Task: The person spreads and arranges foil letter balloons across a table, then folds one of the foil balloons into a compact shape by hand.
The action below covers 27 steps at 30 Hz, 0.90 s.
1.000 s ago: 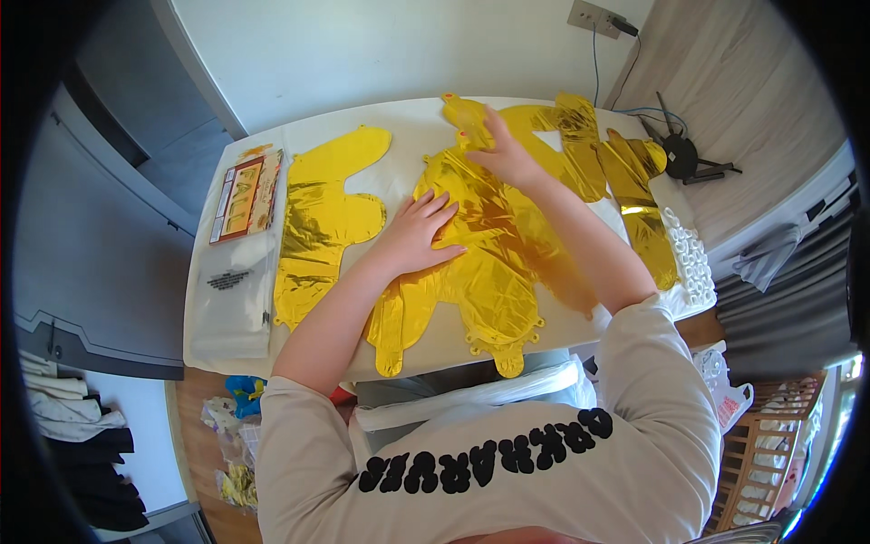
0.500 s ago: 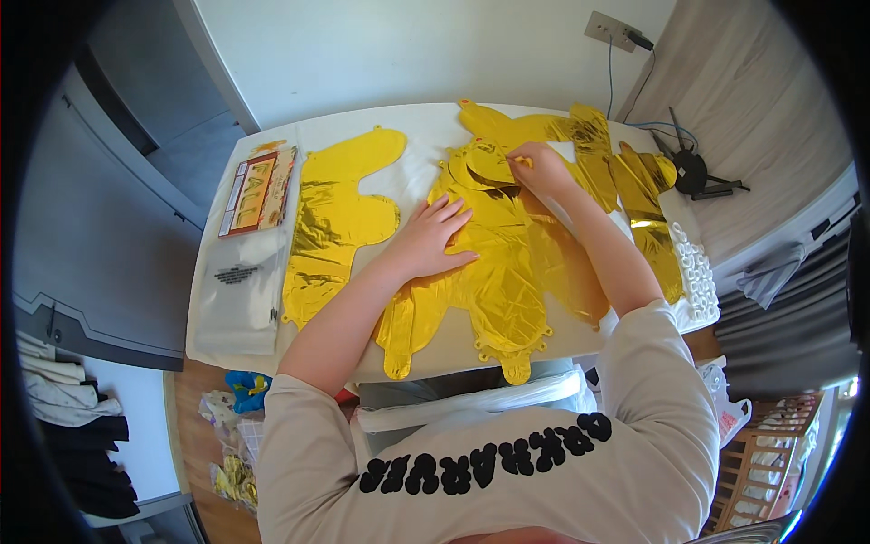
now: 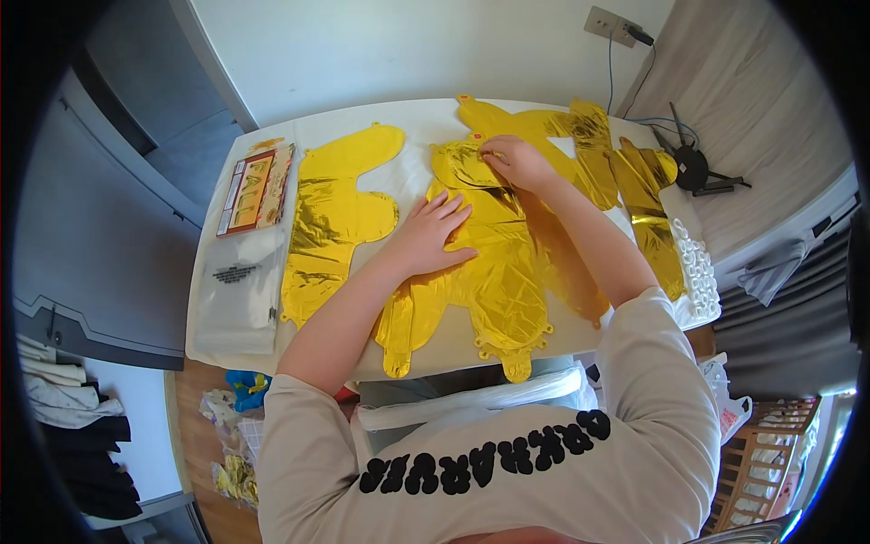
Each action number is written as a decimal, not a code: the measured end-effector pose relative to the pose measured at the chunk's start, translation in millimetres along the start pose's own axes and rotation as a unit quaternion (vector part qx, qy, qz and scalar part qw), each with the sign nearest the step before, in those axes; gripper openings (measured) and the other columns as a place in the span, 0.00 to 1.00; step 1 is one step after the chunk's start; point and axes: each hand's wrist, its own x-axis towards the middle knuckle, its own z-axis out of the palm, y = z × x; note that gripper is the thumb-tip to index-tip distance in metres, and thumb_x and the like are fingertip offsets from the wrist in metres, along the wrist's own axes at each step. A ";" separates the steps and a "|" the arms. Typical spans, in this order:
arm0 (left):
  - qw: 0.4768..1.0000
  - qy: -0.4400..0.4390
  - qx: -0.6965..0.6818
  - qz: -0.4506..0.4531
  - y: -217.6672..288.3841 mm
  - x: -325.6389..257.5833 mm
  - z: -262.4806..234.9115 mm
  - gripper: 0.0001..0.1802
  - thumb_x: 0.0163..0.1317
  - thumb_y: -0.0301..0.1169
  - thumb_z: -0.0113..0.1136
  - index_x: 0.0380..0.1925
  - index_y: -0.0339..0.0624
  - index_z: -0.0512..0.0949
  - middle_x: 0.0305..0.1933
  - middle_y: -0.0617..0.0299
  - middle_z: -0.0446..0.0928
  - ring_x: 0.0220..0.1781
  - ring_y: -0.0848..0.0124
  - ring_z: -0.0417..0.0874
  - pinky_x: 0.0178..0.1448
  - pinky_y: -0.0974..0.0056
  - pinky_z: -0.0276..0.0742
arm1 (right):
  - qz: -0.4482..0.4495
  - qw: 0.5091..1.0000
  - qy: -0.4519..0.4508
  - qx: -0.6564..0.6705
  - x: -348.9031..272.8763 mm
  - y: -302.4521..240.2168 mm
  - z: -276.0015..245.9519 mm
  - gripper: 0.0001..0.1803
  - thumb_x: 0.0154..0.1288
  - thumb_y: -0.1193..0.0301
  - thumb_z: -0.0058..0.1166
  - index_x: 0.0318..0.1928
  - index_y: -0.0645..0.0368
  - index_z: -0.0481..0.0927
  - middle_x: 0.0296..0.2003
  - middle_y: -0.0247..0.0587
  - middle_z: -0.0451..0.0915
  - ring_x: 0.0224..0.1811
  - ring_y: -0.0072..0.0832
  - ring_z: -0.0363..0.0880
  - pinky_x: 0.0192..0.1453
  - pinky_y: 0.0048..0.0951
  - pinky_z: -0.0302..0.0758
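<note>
A flat gold foil balloon point(image 3: 507, 281) lies in the middle of the table, wrinkled, with small tabs along its near end. My left hand point(image 3: 437, 236) rests on its left side, fingers spread over the foil. At the far end of this balloon, my right hand point(image 3: 521, 166) has its fingers bent and closed on the edge of the rounded top part. That hand hides the exact spot it pinches. Another flat gold balloon point(image 3: 331, 227) lies to the left. More gold foil balloons point(image 3: 594, 145) spread along the far right, partly overlapped by the middle one.
On the white table point(image 3: 419, 154), a printed packet point(image 3: 256, 190) and clear plastic bags point(image 3: 237, 313) lie at the left. A black router point(image 3: 691, 170) with cables stands at the far right, near a heap of white plastic rings point(image 3: 696, 272). Crumpled packaging point(image 3: 236, 479) lies on the floor.
My right hand has moved left and slightly away from me along the balloon's top part, and the foil there lies differently. My left hand has stayed almost still.
</note>
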 end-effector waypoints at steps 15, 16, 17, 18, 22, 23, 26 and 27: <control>1.000 0.014 -0.006 0.014 -4.5 1.7 3.6 0.48 0.66 0.63 0.61 0.75 0.41 0.67 0.81 0.45 0.63 0.85 0.46 0.57 0.86 0.42 0.47 | 0.016 0.999 -0.033 0.004 0.5 -4.7 7.9 0.15 0.74 0.62 0.58 0.51 0.60 0.86 0.52 0.48 0.86 0.56 0.47 0.83 0.63 0.42 0.79; 1.000 0.013 -0.006 0.014 -5.4 1.4 4.6 0.48 0.66 0.63 0.61 0.75 0.41 0.67 0.81 0.45 0.63 0.85 0.46 0.57 0.86 0.42 0.47 | -0.001 1.000 -0.017 -0.010 0.3 -6.4 9.2 0.15 0.74 0.62 0.59 0.51 0.60 0.85 0.51 0.47 0.86 0.56 0.47 0.82 0.62 0.42 0.79; 1.000 0.012 -0.008 0.013 -4.6 2.1 4.4 0.48 0.66 0.63 0.60 0.75 0.41 0.67 0.81 0.45 0.63 0.85 0.46 0.56 0.86 0.43 0.47 | -0.016 1.000 0.000 -0.025 -1.3 -5.1 9.8 0.16 0.74 0.62 0.59 0.51 0.60 0.85 0.51 0.46 0.86 0.56 0.47 0.82 0.62 0.42 0.79; 1.000 0.010 -0.009 0.013 -3.9 2.6 4.1 0.48 0.67 0.64 0.60 0.75 0.41 0.67 0.81 0.45 0.63 0.85 0.46 0.56 0.86 0.43 0.47 | -0.015 1.000 0.000 -0.026 -2.3 -3.8 10.4 0.16 0.74 0.62 0.59 0.51 0.60 0.85 0.51 0.46 0.86 0.56 0.47 0.82 0.62 0.42 0.79; 1.000 0.006 -0.003 0.011 -3.9 2.3 3.8 0.48 0.67 0.64 0.60 0.75 0.41 0.67 0.81 0.45 0.63 0.85 0.46 0.56 0.87 0.43 0.47 | -0.031 0.996 -0.009 -0.081 -3.9 -1.1 16.1 0.17 0.75 0.59 0.57 0.54 0.56 0.83 0.55 0.43 0.83 0.61 0.45 0.80 0.65 0.43 0.76; 1.000 0.008 -0.004 0.011 -4.1 2.1 4.4 0.48 0.67 0.64 0.60 0.75 0.41 0.67 0.81 0.45 0.62 0.85 0.46 0.56 0.87 0.43 0.47 | -0.036 0.994 -0.015 -0.104 -4.6 0.1 17.5 0.18 0.75 0.57 0.56 0.56 0.54 0.83 0.56 0.42 0.82 0.62 0.44 0.79 0.67 0.43 0.75; 1.000 0.010 -0.006 0.013 -4.8 2.9 5.5 0.48 0.66 0.64 0.60 0.75 0.41 0.67 0.81 0.45 0.62 0.85 0.47 0.56 0.87 0.44 0.47 | -0.045 0.990 -0.016 -0.135 -4.5 3.6 20.3 0.19 0.77 0.55 0.53 0.58 0.52 0.81 0.58 0.41 0.81 0.64 0.43 0.78 0.70 0.44 0.72; 1.000 0.010 -0.007 0.013 -4.8 3.2 5.7 0.48 0.66 0.64 0.60 0.75 0.41 0.67 0.81 0.45 0.62 0.85 0.47 0.56 0.87 0.44 0.47 | -0.045 0.990 -0.016 -0.135 -4.9 4.3 20.4 0.19 0.77 0.55 0.53 0.58 0.52 0.81 0.58 0.41 0.81 0.64 0.43 0.78 0.70 0.44 0.72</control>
